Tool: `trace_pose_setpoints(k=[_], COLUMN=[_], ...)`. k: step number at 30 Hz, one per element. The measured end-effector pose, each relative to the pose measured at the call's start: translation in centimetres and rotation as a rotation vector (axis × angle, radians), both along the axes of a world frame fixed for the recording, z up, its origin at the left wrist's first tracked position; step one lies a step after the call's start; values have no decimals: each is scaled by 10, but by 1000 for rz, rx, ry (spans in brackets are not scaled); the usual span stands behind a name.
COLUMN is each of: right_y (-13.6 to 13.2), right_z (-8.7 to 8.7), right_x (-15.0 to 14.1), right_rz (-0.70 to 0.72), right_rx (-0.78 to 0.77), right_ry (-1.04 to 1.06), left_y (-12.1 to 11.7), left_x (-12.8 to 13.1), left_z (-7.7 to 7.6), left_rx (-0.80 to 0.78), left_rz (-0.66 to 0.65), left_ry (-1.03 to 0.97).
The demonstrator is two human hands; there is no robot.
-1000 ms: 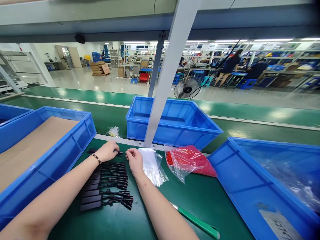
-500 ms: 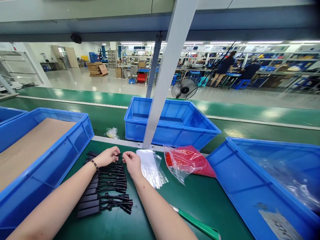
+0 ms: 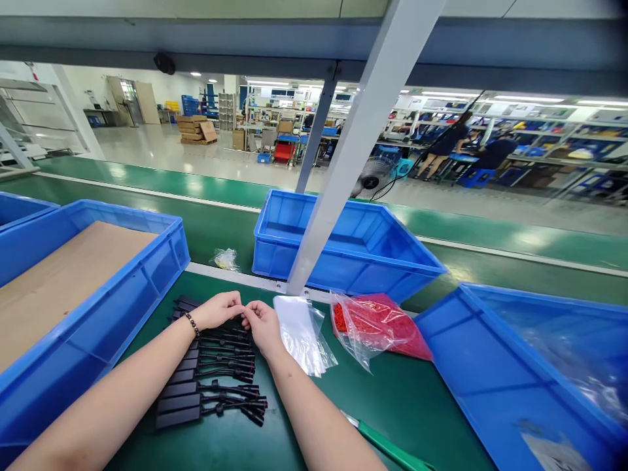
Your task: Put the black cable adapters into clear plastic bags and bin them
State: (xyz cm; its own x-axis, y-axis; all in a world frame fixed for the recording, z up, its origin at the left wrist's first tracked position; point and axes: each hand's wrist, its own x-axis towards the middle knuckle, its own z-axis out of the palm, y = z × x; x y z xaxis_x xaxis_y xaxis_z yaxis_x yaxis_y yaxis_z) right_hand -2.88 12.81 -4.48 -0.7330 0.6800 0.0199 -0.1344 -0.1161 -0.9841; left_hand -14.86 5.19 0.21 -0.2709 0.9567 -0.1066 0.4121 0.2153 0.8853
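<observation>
My left hand (image 3: 222,310), with a beaded bracelet at its wrist, is closed in a pinch over the far end of a row of black boxes (image 3: 179,417) with short cables (image 3: 230,360). The fingertips of my right hand (image 3: 263,327) are pinched and meet those of the left. A black cable end showed in the left fingers a moment before; now the fingers mostly hide it. Whatever is in the right pinch is too small to make out. Right of my hands lie clear plastic bags (image 3: 300,337) and a bag of small red parts (image 3: 385,324).
A green-handled tool (image 3: 390,448) lies near the front edge. Blue bins stand at the left (image 3: 132,294), behind the post (image 3: 343,157) and at the right (image 3: 471,353). A small clear bag (image 3: 226,259) rests on the conveyor (image 3: 206,226). People work in the background.
My two hands have come together, their fingertips now touching where a small gap was before. The black cable end in the left fingers is now mostly hidden. The camera view has shifted slightly.
</observation>
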Motion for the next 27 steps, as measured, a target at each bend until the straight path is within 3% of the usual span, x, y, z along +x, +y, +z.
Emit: trace_pose_setpoints(k=[4, 10, 15, 19, 22, 25, 27], right_y=[-1, -3, -1, 0, -16, -53, -86], right_z=[2, -2, -8, 13, 45, 68, 70], right_x=[-1, -4, -2, 7, 24, 52, 72], right_rz=[74, 85, -134, -282, -267, -64, 114], right_rx=[-88, 24, 149, 235, 412, 728, 986], right_ry=[41, 6, 2, 53, 89, 146, 147], left_y=[-2, -4, -2, 0, 1, -5, -14], left_x=[-1, -4, -5, -5, -7, -16, -24], left_z=[1, -1, -2, -3, 2, 12, 20], left_rx=[-21, -3, 6, -4, -2, 11, -6], left_rz=[-69, -90, -42, 16, 64, 134, 202], left_ry=[-136, -274, -274, -197, -78, 103, 249])
